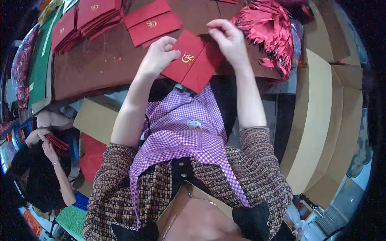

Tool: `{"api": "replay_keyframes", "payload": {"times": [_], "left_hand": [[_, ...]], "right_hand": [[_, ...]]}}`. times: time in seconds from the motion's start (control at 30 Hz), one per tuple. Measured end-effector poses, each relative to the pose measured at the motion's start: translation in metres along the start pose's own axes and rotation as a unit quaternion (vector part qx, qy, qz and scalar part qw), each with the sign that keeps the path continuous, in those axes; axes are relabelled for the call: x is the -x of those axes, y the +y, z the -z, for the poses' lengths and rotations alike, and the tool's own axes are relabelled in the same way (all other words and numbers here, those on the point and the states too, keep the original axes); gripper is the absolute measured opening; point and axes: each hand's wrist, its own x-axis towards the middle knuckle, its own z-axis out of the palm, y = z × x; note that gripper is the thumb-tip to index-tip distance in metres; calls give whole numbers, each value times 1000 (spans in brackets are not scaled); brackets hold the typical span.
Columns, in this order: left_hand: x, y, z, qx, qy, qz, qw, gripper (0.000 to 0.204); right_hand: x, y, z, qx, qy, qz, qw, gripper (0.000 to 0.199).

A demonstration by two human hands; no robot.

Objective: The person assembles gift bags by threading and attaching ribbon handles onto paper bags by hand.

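Note:
My left hand [160, 55] pinches the upper left edge of a flat, folded red paper bag [195, 74] with a gold emblem, thumb on its face. The bag is tilted and hangs over the near edge of the brown-covered table. Above its right side is my right hand [230, 42], raised, with thumb and forefinger curled together. Whatever those fingertips hold, if anything, is too small to make out. Just beyond my left hand lie several more red bags [150, 25], overlapping on the table.
Stacked red bags [98, 18] fill the table's far left. A heap of shiny red strips [271, 30] lies at the right, beside open cardboard boxes [321, 120]. At the lower left, another person [52, 152] holds thin red pieces near a cardboard flap [96, 120].

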Motion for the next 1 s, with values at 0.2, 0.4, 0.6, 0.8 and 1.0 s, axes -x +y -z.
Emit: {"api": "replay_keyframes", "payload": {"times": [0.2,0.4,0.6,0.8,1.0], "left_hand": [[0,-8,-14,-2,22,-47,999,30],[4,-15,-18,14,68,-60,996,35],[6,-20,-13,31,28,-28,999,37],[3,-23,-11,31,17,-35,999,35],[1,-22,-8,27,3,-31,999,37]], "right_hand": [[28,8,-28,232,5,146,962,8],[41,8,-33,344,52,179,920,12],[48,9,-37,278,78,141,947,9],[49,4,-38,294,73,172,937,6],[48,4,-45,305,80,179,932,8]]}}
